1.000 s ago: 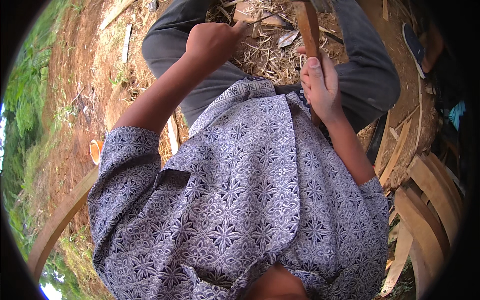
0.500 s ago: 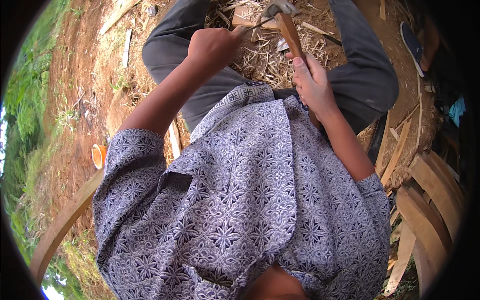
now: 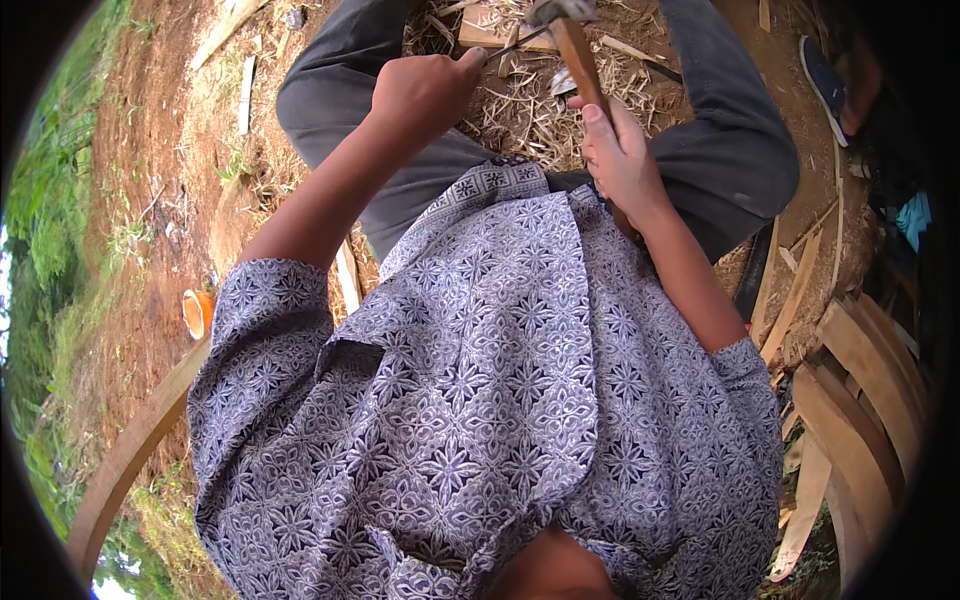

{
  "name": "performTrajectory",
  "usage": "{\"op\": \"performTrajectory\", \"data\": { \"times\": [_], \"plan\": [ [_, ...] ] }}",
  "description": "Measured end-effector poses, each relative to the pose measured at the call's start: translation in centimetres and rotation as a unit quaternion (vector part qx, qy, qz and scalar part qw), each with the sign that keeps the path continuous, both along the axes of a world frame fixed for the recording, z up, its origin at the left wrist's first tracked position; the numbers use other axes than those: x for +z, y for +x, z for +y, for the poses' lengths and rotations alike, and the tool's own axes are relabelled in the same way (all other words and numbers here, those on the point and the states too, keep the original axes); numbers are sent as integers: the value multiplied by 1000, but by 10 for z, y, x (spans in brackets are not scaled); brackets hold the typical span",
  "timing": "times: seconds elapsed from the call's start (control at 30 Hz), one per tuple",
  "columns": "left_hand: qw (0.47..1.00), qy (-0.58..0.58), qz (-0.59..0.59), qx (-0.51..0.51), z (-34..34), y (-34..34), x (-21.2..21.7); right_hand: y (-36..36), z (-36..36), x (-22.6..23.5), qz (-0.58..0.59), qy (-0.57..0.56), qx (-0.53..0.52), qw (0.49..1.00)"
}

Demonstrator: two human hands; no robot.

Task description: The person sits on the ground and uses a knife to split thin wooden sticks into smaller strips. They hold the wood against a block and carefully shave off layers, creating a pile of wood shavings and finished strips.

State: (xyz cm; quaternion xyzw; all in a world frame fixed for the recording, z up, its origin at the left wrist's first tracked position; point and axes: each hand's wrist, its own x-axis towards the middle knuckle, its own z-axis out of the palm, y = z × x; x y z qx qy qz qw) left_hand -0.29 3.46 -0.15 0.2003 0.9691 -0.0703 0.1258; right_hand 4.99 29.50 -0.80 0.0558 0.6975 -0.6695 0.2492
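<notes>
Person seated on the ground, working with a hammer on a thin dark tool.

In the head view, the right hand (image 3: 622,160) is clenched around the wooden handle of one hammer (image 3: 578,55); the handle is light brown, and its grey metal head is at the top edge of the picture, over a flat piece of wood (image 3: 488,32). The long axis of the hammer runs from the hand up and slightly to the left, away from the body. The left hand (image 3: 428,92) is closed as a fist on one thin dark blade (image 3: 515,46), which points to the right and a little up, toward the hammer head. Dry shavings (image 3: 520,110) lie between the two knees. Several curved wooden planks (image 3: 860,380) are stacked at the right, and one orange cup (image 3: 197,312) stands at the left.
</notes>
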Motion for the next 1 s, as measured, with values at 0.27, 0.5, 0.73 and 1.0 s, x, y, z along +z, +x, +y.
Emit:
{"op": "performTrajectory", "data": {
  "times": [0.27,0.5,0.73,1.0],
  "plan": [
    [996,28,-78,16,-18,36,-26,2,10,0,-162,-10,-24,986],
    [979,169,-98,54,-2,53,-16,-16,30,-53,-49,175,56,982],
    [863,456,-126,176,31,65,-2,-4,6,-83,300,464,41,832],
    [927,363,-86,-26,28,51,11,-15,-31,-19,-169,-131,-84,973]
  ]
}}
